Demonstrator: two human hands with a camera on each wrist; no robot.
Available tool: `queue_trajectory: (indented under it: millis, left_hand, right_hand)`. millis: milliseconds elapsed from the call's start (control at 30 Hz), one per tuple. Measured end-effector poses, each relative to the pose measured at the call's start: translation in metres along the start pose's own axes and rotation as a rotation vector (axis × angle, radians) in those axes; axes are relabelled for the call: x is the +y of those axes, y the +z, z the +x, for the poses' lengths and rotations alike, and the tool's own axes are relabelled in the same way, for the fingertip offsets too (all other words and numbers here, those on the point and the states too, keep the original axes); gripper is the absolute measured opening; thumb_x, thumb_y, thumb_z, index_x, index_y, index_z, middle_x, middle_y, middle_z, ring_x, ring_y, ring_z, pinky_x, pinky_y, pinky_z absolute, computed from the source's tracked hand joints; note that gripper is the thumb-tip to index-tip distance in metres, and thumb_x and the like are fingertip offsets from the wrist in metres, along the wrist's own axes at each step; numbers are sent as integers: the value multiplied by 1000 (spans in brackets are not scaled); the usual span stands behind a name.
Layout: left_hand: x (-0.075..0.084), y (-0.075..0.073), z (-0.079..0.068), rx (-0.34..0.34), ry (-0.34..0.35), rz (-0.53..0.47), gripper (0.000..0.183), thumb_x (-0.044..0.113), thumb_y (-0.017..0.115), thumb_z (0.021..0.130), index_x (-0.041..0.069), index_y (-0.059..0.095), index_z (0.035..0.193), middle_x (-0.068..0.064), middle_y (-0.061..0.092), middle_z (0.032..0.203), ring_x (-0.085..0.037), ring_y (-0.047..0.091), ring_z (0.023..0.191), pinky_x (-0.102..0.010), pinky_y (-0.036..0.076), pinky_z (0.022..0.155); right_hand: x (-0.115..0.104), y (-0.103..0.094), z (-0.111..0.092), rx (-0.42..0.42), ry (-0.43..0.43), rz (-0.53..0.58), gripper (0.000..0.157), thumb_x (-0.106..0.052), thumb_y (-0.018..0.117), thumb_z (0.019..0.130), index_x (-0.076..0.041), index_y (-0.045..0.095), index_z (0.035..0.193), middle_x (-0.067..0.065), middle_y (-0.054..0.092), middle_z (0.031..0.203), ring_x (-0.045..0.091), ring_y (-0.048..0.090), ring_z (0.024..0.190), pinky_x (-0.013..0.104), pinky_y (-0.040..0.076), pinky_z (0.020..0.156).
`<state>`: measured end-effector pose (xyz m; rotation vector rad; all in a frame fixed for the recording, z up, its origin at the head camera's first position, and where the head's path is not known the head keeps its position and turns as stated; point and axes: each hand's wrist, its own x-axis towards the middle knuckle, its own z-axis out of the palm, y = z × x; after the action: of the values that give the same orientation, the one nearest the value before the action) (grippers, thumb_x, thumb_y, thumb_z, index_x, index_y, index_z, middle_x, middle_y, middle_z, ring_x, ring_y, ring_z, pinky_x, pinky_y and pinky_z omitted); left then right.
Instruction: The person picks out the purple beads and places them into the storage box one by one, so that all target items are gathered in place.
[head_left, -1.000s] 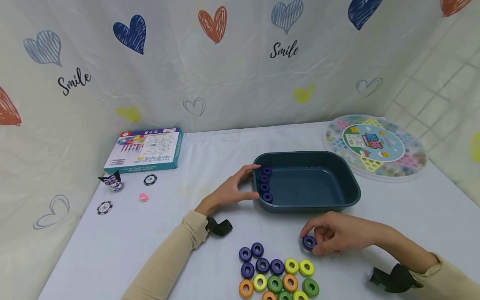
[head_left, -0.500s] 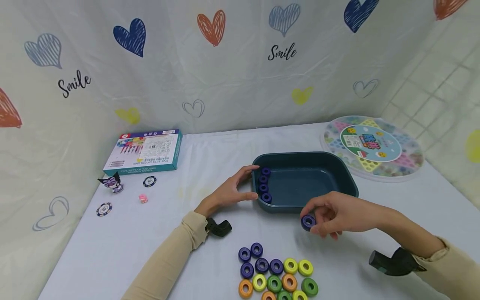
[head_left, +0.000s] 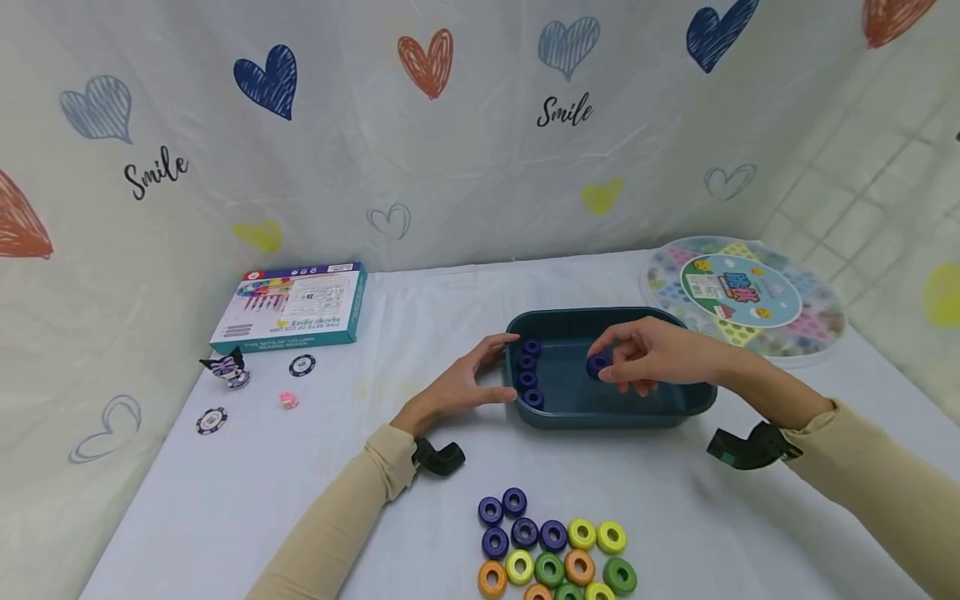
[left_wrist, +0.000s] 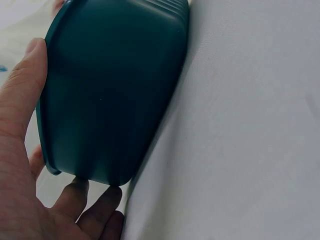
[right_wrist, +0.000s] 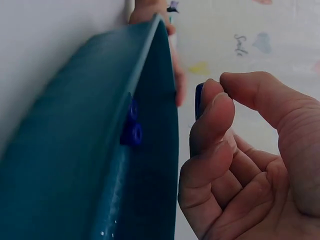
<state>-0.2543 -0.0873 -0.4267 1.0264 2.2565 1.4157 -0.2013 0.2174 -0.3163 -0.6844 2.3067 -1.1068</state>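
Note:
My right hand (head_left: 656, 354) pinches a purple ring bead (head_left: 597, 366) between thumb and fingers, over the dark teal tray (head_left: 600, 419). In the right wrist view only an edge of that bead (right_wrist: 199, 101) shows past the fingers. A column of purple beads (head_left: 527, 379) lies along the tray's left wall. My left hand (head_left: 468, 382) holds the tray's left end, thumb and index finger spread at its two corners. The left wrist view shows the thumb (left_wrist: 32, 75) on the rim and fingertips (left_wrist: 75, 187) against the wall.
In front of the tray lies a group of purple, yellow, orange and green beads (head_left: 550, 570). A flat box (head_left: 292, 304), a small figurine (head_left: 227, 367), poker chips (head_left: 302, 365) and a pink piece (head_left: 288, 400) are at left. A round game board (head_left: 742, 292) lies behind right.
My right hand has lifted the purple bead from in front of the tray and carried it up and forward over the tray's inside. The left hand stays at the tray's left end.

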Motion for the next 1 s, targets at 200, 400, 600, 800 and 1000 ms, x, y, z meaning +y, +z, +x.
queue_trajectory:
  millis: [200, 400, 600, 800, 1000]
  left_hand:
    - [0, 0, 1, 2, -13, 11, 78, 58, 66, 70, 47, 25, 135, 13, 32, 140, -4, 30, 127, -36, 24, 104]
    - [-1, 0, 1, 2, -19, 13, 78, 61, 65, 69, 47, 25, 135, 11, 32, 140, -6, 30, 127, -38, 24, 104]
    - [-2, -1, 2, -4, -7, 20, 78, 60, 65, 70, 46, 24, 136, 11, 31, 141, -7, 30, 127, -39, 23, 104]
    - [0, -3, 2, -6, -9, 11, 80, 62, 64, 69, 45, 24, 136, 9, 31, 141, -8, 30, 128, -40, 22, 105]
    - [0, -1, 2, -8, -4, -9, 78, 59, 65, 70, 44, 25, 136, 8, 33, 141, -8, 31, 127, -39, 23, 104]
  right_hand:
    - [10, -13, 28, 39, 36, -6, 40, -30, 61, 86, -3, 51, 115, 18, 59, 70, 27, 53, 55, 33, 46, 50]
    - [20, -19, 51, 64, 49, -40, 44, -33, 62, 85, -3, 52, 116, 20, 60, 73, 26, 54, 56, 34, 46, 50]
    - [26, -19, 69, 60, 51, -107, 42, -32, 63, 84, -4, 54, 114, 16, 63, 74, 23, 58, 57, 34, 48, 51]
    - [23, -14, 84, -3, 72, -211, 42, -26, 65, 83, 1, 54, 113, 6, 65, 72, 19, 62, 60, 33, 51, 53]
    - [23, -8, 92, -90, 141, -270, 42, -22, 64, 84, 3, 51, 114, 5, 65, 72, 18, 63, 61, 30, 51, 55]
